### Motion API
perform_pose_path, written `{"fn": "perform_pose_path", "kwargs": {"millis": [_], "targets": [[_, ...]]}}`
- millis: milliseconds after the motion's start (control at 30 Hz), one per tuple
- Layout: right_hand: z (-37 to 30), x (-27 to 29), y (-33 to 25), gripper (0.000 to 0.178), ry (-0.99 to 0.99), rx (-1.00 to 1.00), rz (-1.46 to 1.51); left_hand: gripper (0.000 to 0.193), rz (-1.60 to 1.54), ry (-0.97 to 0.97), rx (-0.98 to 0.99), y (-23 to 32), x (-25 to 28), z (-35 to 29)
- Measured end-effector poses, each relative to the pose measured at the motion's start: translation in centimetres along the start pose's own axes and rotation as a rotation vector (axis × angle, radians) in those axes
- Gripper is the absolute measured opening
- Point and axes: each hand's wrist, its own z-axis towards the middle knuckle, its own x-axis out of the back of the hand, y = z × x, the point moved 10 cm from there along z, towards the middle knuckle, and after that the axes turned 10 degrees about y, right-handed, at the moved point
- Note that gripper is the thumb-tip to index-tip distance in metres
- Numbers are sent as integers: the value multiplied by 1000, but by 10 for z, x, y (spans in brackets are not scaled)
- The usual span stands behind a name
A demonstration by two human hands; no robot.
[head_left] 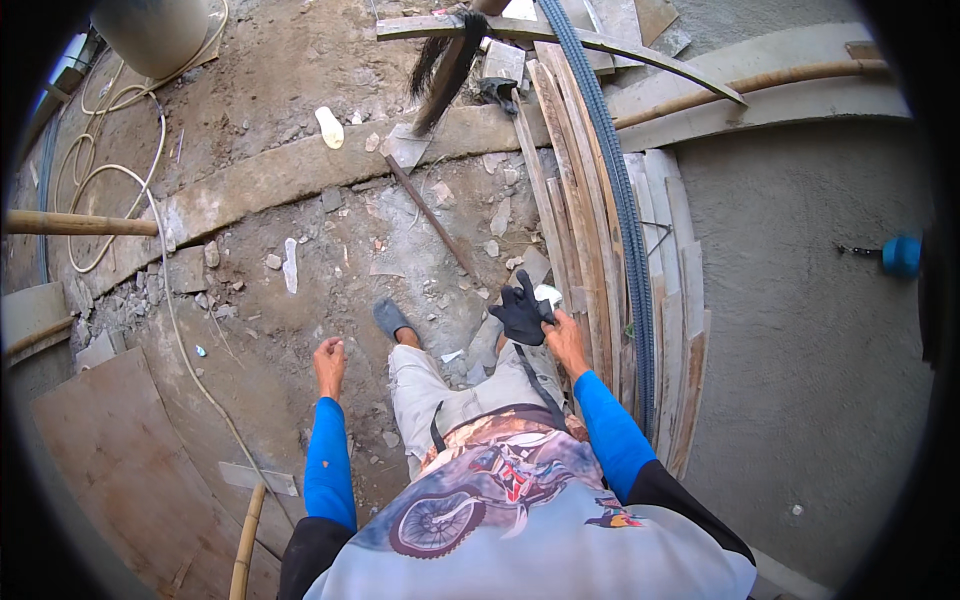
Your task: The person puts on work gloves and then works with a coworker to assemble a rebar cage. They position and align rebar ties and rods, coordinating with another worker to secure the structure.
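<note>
Underfoot, in the head view, I have rubble-strewn dirt ground [290, 75]; wooden planks [560, 170] and ribbed steel bars [622, 190] run along my right, beside a smooth grey surface [800, 300]. A pale, rounded container [155, 35] stands far left near a looping hose [163, 122], its contents hidden. My right hand [567, 340] pinches a black glove [522, 314], just left of its fingertips. My left hand [330, 367], well apart, has curled fingers; whether fully closed, I cannot tell.

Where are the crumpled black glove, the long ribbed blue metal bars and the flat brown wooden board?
Black glove [521, 316]: head view, its middle.
Blue bars [630, 222]: head view, bundle's middle.
Brown board [128, 455]: head view, its flat face.
</note>
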Motion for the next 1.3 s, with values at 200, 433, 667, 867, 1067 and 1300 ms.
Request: {"fn": "perform_pose_path", "kwargs": {"millis": [200, 433, 667, 867, 1067, 1300], "targets": [[22, -64, -20, 24, -134, 115, -47, 35, -107, -30, -44, 36, -84, 6], [73, -171, 65, 27, -350, 143, -145, 29, -205, -23, -61, 19, -216, -7], [137, -234, 173, 26, -243, -29, -4, 33, 124, -271, -154, -20, -354, -29], [179, -308, 199, 25, -294, -59, 27, 40, 408, -470, -204, -27, -405, -7], [219, -380, 196, 21, -389, 60, 192, 40, 411, -409, -275, 17, -415, -12], [221, -391, 169, 16, -665, 238, 167, 38, 513, -407, -277, 61, -462, -24]]}}
